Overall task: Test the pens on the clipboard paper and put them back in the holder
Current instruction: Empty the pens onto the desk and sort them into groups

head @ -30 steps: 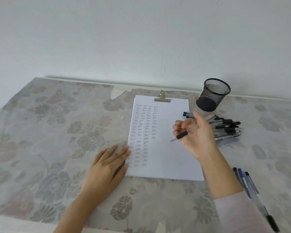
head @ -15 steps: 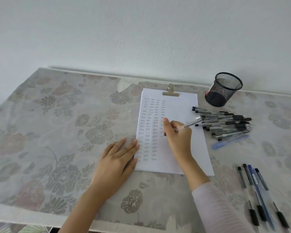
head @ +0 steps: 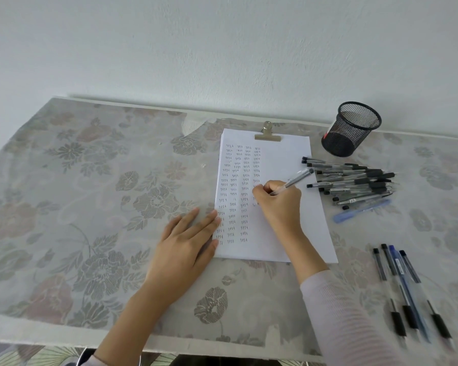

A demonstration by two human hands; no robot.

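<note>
Right hand [head: 278, 204] grips a clear pen [head: 295, 179] in a writing hold over the clipboard paper [head: 288, 159]; the tip is hidden behind the fingers. Left hand [head: 188, 239] lies flat with fingers straight, fingertips on the paper's edge, left of the right hand. Pen pile [head: 354, 180] on the tabletop [head: 90, 194] right of the writing hand. Mesh holder [head: 351, 129] beyond the pile. Four pens [head: 399, 286] lie right of the right forearm.

A floral tablecloth [head: 95, 212] spreads beneath a plain white wall [head: 222, 48].

Black mesh holder [head: 351, 130], floral grey tablecloth [head: 90, 207].
</note>
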